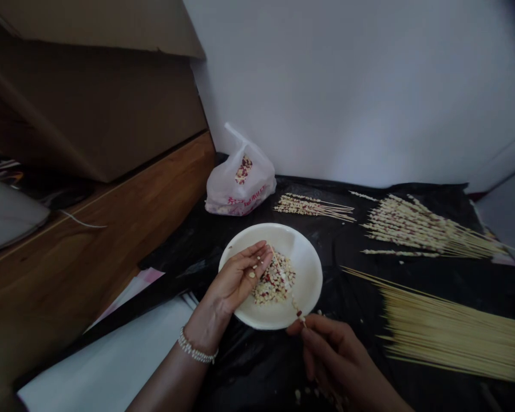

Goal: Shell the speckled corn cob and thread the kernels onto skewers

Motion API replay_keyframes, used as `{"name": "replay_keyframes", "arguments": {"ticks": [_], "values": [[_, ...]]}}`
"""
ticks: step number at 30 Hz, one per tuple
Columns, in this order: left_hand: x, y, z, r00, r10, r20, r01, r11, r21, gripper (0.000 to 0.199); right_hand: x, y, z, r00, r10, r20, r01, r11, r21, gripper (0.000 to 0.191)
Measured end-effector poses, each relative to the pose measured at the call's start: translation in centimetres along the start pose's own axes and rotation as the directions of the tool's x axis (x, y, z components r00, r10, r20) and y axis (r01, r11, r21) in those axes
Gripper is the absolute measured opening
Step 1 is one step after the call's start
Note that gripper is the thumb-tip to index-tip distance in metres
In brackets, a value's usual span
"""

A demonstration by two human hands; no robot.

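Observation:
My left hand [242, 274] is palm up over a white bowl [311, 274], fingers together and slightly curled, cupping a few small cream pieces [252, 274]. A heap of cream and dark-red pieces [277, 286] lies in the bowl. At the bowl's near right rim, my right hand [332, 346] pinches the lower end of a thin skewer [299, 313]. Small pieces are threaded on that skewer, which slants up across the bowl to my left fingertips. Whether those fingertips grip its tip is hard to make out.
Bare skewers [450, 326] lie in a bundle at right. Behind them are a large pile of threaded skewers [416, 226] and a smaller one [309, 206]. A white plastic bag [240, 183] stands behind the bowl on black sheeting [339, 246]. A cardboard box [124, 97] is at left.

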State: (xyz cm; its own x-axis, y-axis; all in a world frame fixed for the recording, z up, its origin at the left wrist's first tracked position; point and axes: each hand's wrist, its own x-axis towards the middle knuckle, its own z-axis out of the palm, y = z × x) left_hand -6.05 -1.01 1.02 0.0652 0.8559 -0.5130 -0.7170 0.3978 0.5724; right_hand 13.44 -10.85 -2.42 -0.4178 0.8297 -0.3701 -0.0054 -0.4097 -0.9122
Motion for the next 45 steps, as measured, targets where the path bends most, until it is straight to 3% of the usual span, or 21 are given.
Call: {"name": "replay_keyframes", "arguments": {"ticks": [9,21,28,35,45], "values": [[-0.17,0.06,0.10,1.000,0.000,-0.017,-0.002,0.997,-0.071,0.024,0.03,-0.10,-0.18,1.000,-0.022,0.008,0.022,1.000,-0.020,0.047],[-0.12,0.03,0.06,0.997,0.048,-0.056,-0.054,0.993,-0.108,0.044,-0.07,0.00,-0.04,0.998,0.003,0.065,-0.006,0.999,0.049,0.050],[-0.32,0.27,0.19,0.997,0.028,-0.069,-0.039,0.985,-0.166,0.037,-0.08,-0.06,0.12,0.998,0.029,0.052,-0.031,0.999,0.036,0.053],[-0.37,0.27,0.22,0.997,0.058,-0.053,-0.060,0.998,-0.036,0.038,-0.05,0.04,0.32,0.995,0.064,0.073,-0.067,0.997,0.040,0.055],[-0.30,0.09,0.07,0.989,0.132,-0.060,-0.134,0.991,-0.022,0.032,0.13,0.08,0.72,0.988,0.089,0.125,-0.104,0.987,0.120,0.050]]}}
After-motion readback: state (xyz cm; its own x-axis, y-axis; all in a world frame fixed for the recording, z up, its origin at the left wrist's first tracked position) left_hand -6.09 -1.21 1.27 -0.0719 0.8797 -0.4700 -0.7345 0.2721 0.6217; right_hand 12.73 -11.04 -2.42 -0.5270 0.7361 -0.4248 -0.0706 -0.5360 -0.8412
